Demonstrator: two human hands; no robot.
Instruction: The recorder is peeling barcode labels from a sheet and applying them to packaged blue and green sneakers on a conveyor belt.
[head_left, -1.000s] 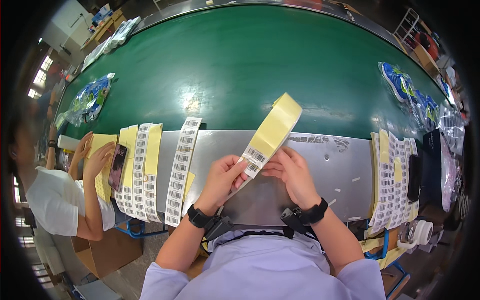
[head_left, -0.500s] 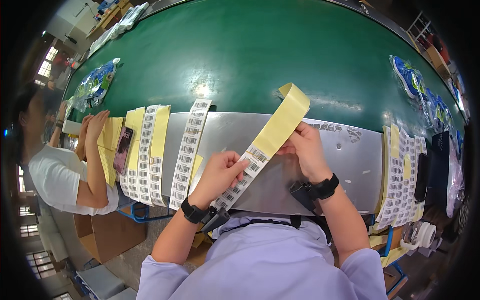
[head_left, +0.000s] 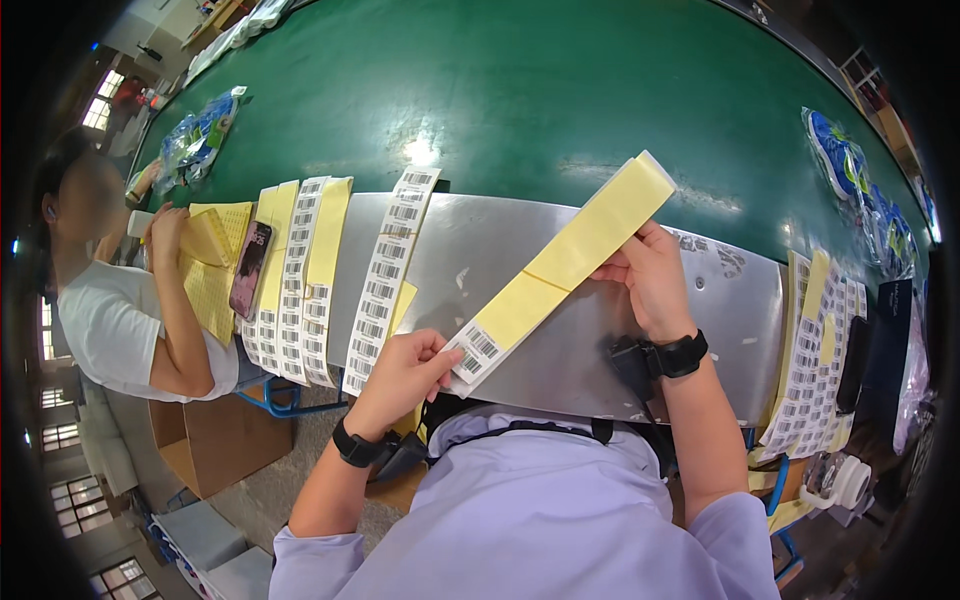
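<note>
A bundle of barcode label strips (head_left: 580,250) slants between my two hands over the metal surface. Its yellow backing faces up along most of its length, and a thin brownish band crosses it near the middle. White printed labels show only at the lower left end. My left hand (head_left: 412,368) pinches that end, thumb on top. At the upper right part, my right hand (head_left: 650,278) grips the edge with its fingers partly hidden underneath. To the left lies another white label strip (head_left: 385,280), with a band around it and a bit of yellow beside it.
More label strips (head_left: 315,290) and a phone (head_left: 250,270) lie at left, beside a seated person (head_left: 125,320) handling yellow sheets. Further strips (head_left: 815,350) and a dark phone (head_left: 853,365) are at right. Bagged blue shoes (head_left: 835,155) rest on the green table (head_left: 560,90).
The strip's curled yellow end now lies flat, and yellow covers more of the bundle. My left hand has gone to its lower end; my right hand has moved right. The view has shifted slightly.
</note>
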